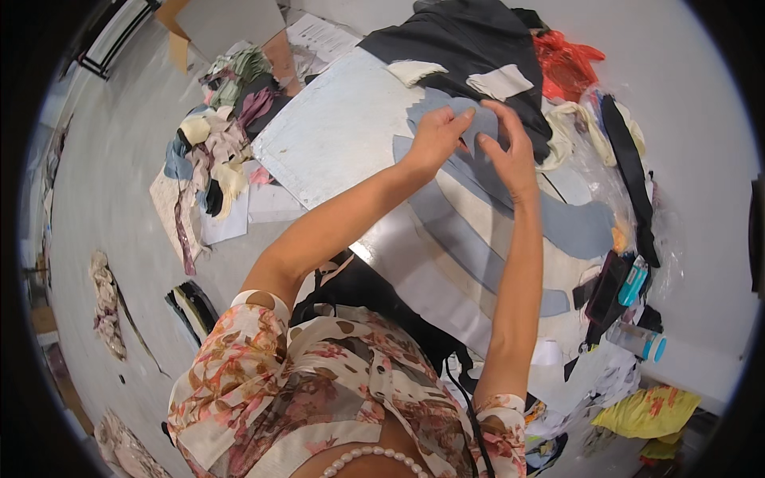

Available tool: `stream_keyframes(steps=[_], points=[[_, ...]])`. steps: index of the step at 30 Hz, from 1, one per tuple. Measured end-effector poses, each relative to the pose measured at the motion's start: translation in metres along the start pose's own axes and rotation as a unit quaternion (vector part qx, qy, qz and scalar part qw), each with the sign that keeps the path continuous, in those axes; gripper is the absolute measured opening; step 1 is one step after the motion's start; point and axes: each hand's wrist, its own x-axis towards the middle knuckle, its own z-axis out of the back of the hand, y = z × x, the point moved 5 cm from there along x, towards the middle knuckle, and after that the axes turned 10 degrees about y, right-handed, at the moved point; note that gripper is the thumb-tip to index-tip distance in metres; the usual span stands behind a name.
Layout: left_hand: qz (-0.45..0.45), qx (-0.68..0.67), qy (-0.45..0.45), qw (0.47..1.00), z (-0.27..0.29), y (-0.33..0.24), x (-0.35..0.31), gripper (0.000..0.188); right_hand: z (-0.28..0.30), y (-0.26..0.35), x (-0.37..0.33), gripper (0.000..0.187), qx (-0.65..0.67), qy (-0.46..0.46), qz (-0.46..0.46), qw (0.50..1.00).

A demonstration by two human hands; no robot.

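Over the far part of the pale work table (335, 127), my two hands meet at a blue-grey fabric piece (481, 119). My left hand (440, 137) pinches it from the left, thumb on top. On the right side, my right hand (512, 151) has its fingers curled around the edge of the same piece. Beneath my hands lie more blue-grey cut pieces: a long curved strip (458, 239) and a wide rounded one (578, 229). Behind them a dark fabric (470, 36) is spread, with two cream scraps (500, 82) on it.
A heap of mixed fabric scraps (219, 143) lies left of the table. Red plastic bag (564, 64) sits at the far right. Along the right edge are a black phone-like object (607, 288), a turquoise packet (633, 280) and a clear bottle with blue cap (637, 341).
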Motion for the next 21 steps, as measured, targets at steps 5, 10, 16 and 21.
stream_keyframes(steps=[5, 10, 16, 21], points=[[-0.023, 0.094, 0.0, 0.995, -0.01, -0.02, -0.001, 0.03, 0.085, -0.04, -0.078, 0.029, -0.086, 0.116, -0.218, 0.965], [-0.024, 0.029, 0.079, 0.996, -0.021, -0.005, -0.006, 0.029, 0.194, -0.001, -0.194, 0.018, -0.146, 0.011, -0.337, 0.93], [0.133, 0.075, 0.096, 0.984, 0.015, -0.015, -0.072, 0.029, 0.122, 0.085, -0.252, 0.018, -0.082, 0.023, -0.322, 0.943], [0.153, 0.168, 0.028, 0.973, 0.082, 0.001, -0.094, 0.025, 0.037, 0.043, -0.259, 0.017, 0.054, 0.048, -0.418, 0.905]])
